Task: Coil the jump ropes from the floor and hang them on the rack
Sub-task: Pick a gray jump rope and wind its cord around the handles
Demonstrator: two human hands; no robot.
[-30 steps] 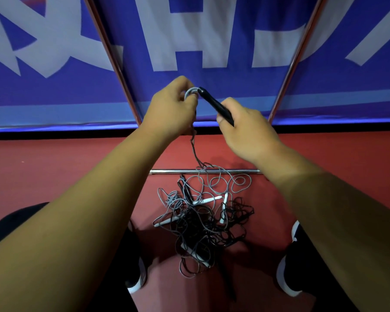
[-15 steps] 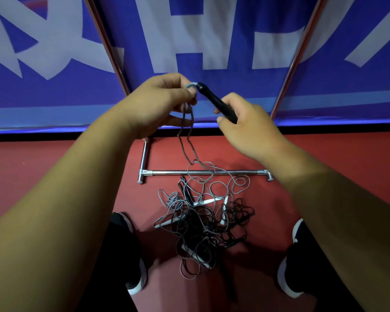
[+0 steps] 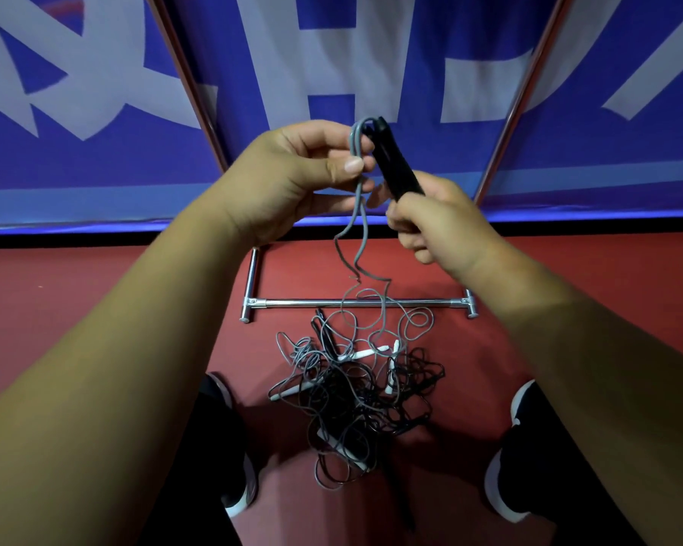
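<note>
In the head view, the landmark is the chrome bar [image 3: 355, 303] of the rack's base, lying crosswise on the red floor [image 3: 95, 309]. Above it, both hands are raised before a blue banner [image 3: 332, 53]. The right hand [image 3: 438, 222] has its fingers curled round the lower end of a slim black handle [image 3: 395, 167], hard and matte, whose long axis slants up and leftward from that fist. At the handle's top a thin grey cord [image 3: 357, 214] bends over in a tight hairpin, and the left hand [image 3: 292, 175] pinches that doubled strand between thumb and fingertips, just beside the handle, so the left hand is nearer the cord for the next loop. From the pinch the cord drops in kinked, springy waves, crosses the bar and joins the pile of ropes [image 3: 355, 388] just on the near side of it. The pile is a loose tangle of grey and black cords with several white handles in it, between two dark shoes. Coiling looks barely begun, and the trailing cord may snag the tangle when drawn up.
</note>
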